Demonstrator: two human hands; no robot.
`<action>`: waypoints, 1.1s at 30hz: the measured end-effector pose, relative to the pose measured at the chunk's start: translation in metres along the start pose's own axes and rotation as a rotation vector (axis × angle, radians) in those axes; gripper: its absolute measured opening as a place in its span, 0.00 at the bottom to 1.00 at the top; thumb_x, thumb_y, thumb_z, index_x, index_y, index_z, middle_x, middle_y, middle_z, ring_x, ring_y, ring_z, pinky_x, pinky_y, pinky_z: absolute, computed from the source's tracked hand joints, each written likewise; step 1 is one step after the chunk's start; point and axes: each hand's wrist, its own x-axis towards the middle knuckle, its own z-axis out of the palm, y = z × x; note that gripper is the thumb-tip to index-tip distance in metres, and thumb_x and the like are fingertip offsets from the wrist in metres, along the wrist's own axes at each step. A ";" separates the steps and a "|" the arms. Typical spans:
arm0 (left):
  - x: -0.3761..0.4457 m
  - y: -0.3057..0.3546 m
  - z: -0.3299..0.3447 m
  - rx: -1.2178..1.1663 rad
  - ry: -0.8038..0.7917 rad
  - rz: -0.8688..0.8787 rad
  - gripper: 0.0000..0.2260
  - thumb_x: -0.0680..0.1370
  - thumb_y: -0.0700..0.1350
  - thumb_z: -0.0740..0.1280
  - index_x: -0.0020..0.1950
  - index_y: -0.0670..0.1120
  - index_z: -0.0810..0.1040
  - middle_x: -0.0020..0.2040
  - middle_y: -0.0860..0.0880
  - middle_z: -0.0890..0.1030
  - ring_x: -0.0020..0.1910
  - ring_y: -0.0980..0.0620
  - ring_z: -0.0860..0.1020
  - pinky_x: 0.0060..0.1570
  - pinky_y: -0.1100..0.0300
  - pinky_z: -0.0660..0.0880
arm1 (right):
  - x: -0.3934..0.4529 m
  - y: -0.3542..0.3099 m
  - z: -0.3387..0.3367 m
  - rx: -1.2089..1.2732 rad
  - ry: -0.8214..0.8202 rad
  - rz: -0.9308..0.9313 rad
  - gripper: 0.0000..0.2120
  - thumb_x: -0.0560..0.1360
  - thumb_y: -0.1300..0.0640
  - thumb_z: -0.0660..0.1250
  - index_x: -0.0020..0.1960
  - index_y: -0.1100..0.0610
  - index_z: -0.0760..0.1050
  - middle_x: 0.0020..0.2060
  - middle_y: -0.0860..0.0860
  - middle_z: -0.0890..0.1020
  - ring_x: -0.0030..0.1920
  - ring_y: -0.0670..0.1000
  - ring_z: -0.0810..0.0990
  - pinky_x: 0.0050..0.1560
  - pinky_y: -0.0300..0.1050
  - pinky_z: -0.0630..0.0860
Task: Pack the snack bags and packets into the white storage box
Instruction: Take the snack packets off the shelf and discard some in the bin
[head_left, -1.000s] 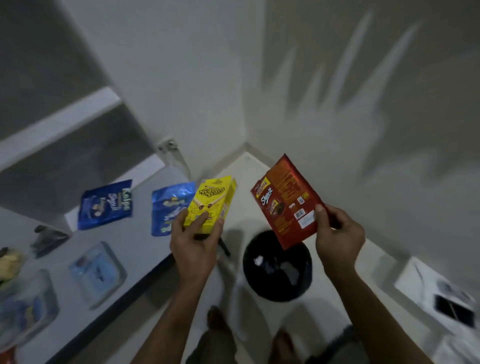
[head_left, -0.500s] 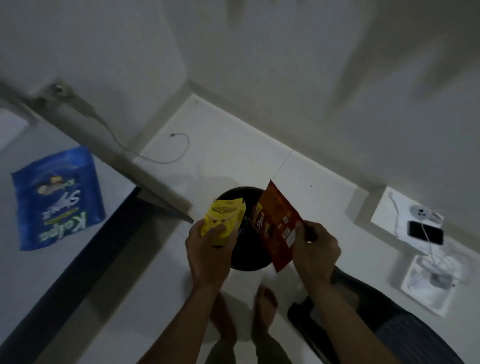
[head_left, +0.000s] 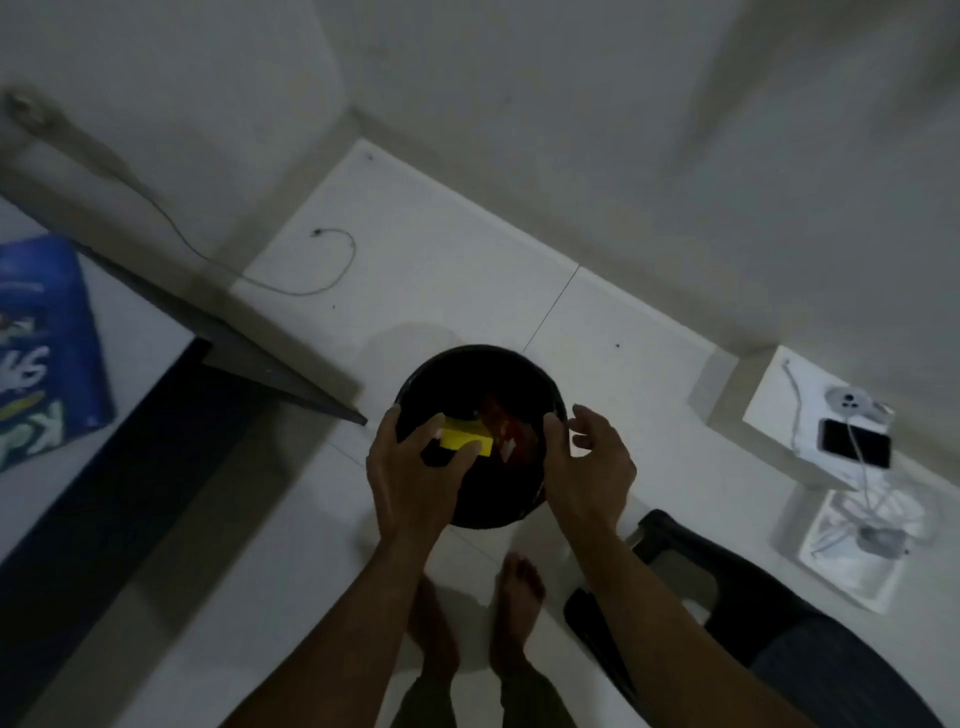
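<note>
While spread fingers hover, a yellow box (head_left: 466, 440) sits in the round black bin (head_left: 431, 371).

Place: a room in a home is suggested.
Floor: large white tiles (head_left: 441, 249) are met by plain walls, and bare feet (head_left: 517, 587) are seen.
Belongings: a phone (head_left: 854, 443) is left on charge on a low white stand.

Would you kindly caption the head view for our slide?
Both hands, left and right, over a black bin holding a yellow box and red packet.
</note>
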 end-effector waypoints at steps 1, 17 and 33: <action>-0.004 0.014 -0.013 -0.006 0.017 0.005 0.25 0.67 0.59 0.74 0.61 0.52 0.81 0.74 0.46 0.66 0.71 0.45 0.67 0.68 0.42 0.68 | -0.005 -0.016 -0.013 0.014 -0.013 -0.004 0.20 0.76 0.45 0.70 0.64 0.54 0.78 0.54 0.49 0.83 0.55 0.49 0.81 0.55 0.45 0.77; -0.097 0.118 -0.257 -0.197 0.451 -0.023 0.18 0.69 0.51 0.77 0.56 0.45 0.84 0.65 0.43 0.76 0.65 0.46 0.75 0.64 0.61 0.66 | -0.131 -0.219 -0.107 0.186 -0.290 -0.256 0.13 0.75 0.53 0.72 0.56 0.59 0.82 0.43 0.54 0.85 0.46 0.50 0.81 0.54 0.38 0.70; -0.036 -0.040 -0.434 -0.254 0.715 -0.377 0.17 0.75 0.42 0.72 0.62 0.37 0.78 0.62 0.37 0.78 0.59 0.41 0.77 0.53 0.63 0.66 | -0.208 -0.324 0.095 -0.022 -0.510 -0.387 0.18 0.75 0.53 0.71 0.62 0.59 0.79 0.50 0.56 0.84 0.51 0.55 0.81 0.51 0.40 0.70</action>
